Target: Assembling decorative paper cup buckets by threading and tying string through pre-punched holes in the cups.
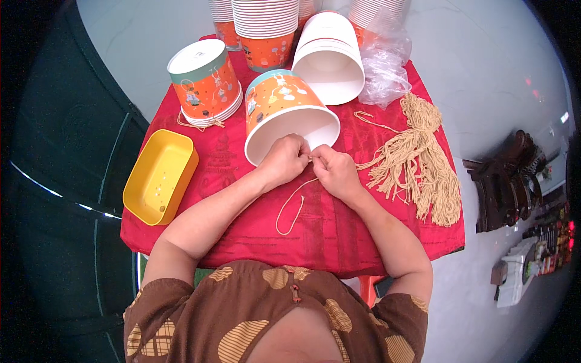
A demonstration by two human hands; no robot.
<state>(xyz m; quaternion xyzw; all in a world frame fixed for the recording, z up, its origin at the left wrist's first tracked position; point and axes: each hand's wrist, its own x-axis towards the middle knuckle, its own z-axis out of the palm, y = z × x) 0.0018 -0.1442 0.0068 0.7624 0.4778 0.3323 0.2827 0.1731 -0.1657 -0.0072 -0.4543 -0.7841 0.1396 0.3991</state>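
Note:
At the middle of the red-covered table, my left hand (285, 160) and my right hand (334, 172) meet, fingertips pinched together on a tan string (289, 213). One end of the string loops down onto the cloth below them. Right behind my hands lies an orange paper bucket (283, 100) with a teal band, tipped on its side, its white mouth facing me. My left hand overlaps the bucket's rim. Whether the string passes through the bucket is hidden by my fingers. A thick bundle of tan strings (417, 163) is spread out to the right of my right hand.
An upside-down orange bucket (209, 85) with string by its rim stands at the left, above a yellow tub (158, 175) holding small bits. White-mouthed buckets (330, 69), tall stacked buckets (266, 30) and a clear plastic bag (385, 66) occupy the back. The red cloth (327, 242) covers the table.

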